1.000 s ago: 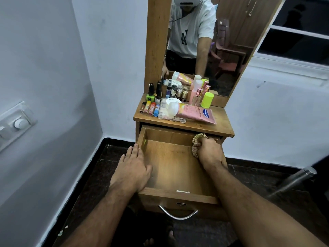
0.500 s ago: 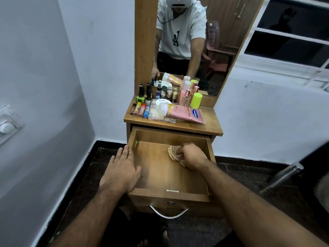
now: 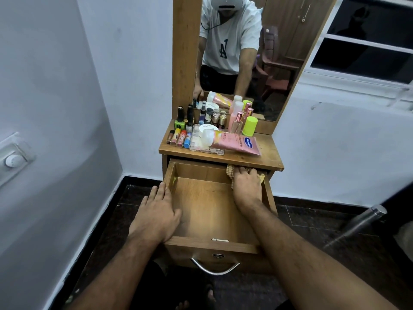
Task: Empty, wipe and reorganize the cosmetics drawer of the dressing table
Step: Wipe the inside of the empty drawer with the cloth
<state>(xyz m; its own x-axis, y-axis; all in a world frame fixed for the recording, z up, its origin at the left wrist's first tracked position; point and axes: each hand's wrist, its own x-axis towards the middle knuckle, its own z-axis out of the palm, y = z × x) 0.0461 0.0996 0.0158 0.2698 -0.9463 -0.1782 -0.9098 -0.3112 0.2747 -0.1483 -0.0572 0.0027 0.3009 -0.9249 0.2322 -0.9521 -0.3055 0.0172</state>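
The left hand (image 3: pixel 157 212) is lying flat with the palm down and the fingers straight and close together, pointing away from the body, while the thumb is hooking inward and the bare forearm is running back toward the lower left. The right hand (image 3: pixel 247 186) is reaching farther forward with the knuckles up and the fingers curling down out of sight at their tips, pressing onto what is under them. Its forearm is stretching in long and straight from the lower right, so both arms are converging ahead of the body.
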